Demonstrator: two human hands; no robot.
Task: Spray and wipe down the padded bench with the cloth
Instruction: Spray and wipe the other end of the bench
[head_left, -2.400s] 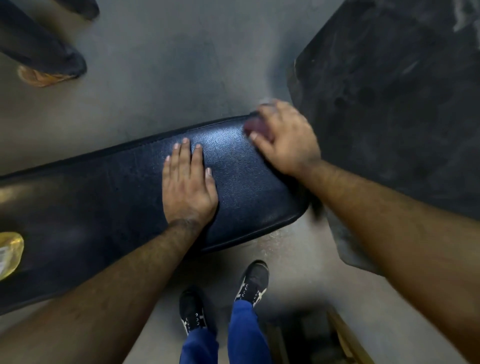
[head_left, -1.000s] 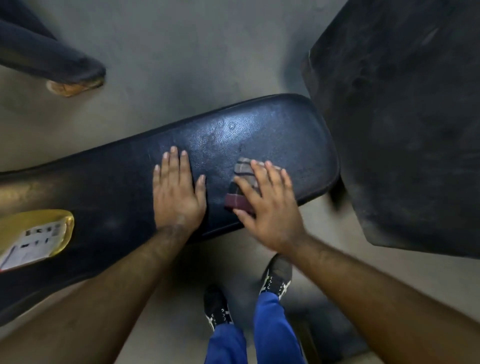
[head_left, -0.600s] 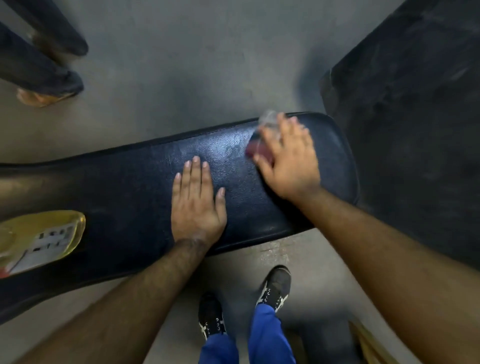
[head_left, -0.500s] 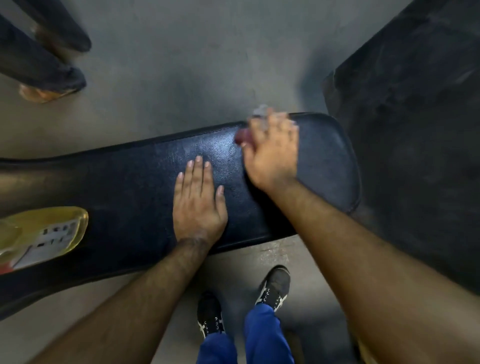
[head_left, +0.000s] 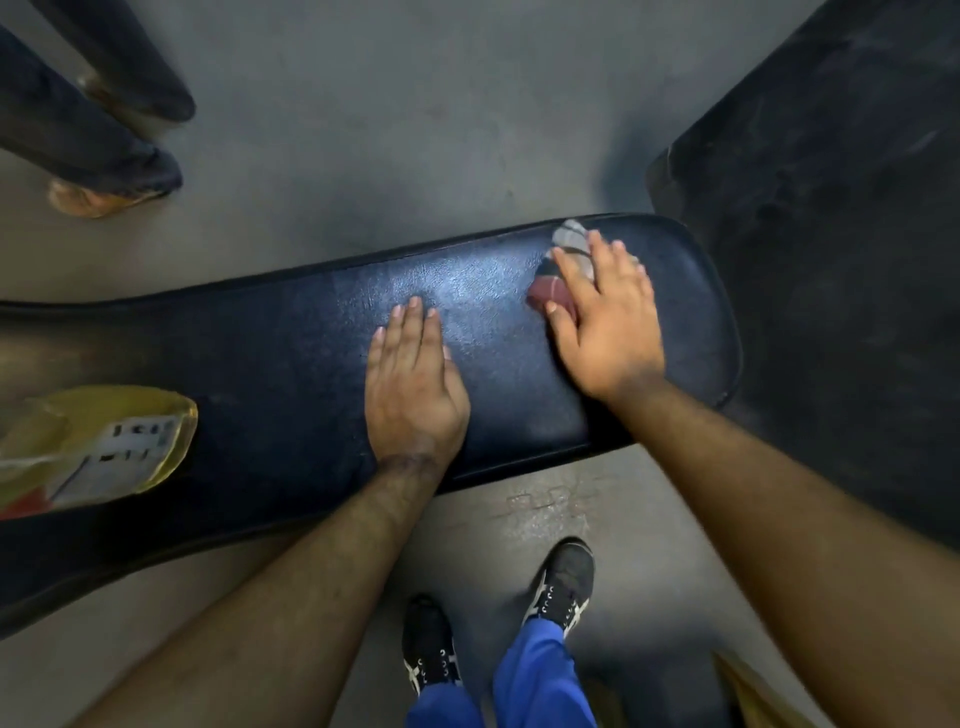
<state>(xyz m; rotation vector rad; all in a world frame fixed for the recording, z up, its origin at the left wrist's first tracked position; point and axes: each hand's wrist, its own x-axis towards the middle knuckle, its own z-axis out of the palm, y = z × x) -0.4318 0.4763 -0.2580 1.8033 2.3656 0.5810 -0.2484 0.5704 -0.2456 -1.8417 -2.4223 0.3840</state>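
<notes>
Basically padded bench (head_left: 291, 364) spans frame; left hand (head_left: 413, 387) flat, fingers straight, on its middle; right hand (head_left: 608, 322) flat, presses cloth (head_left: 563, 260) near bench's right end, cloth pokes out beyond fingertips; yellow spray bottle (head_left: 93, 447) lies far left

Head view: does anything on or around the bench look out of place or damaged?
One oddity: a yellow spray bottle lies on its side on the padded bench, left of the left hand. The right hand presses the cloth flat. No tears or spills show.
</notes>
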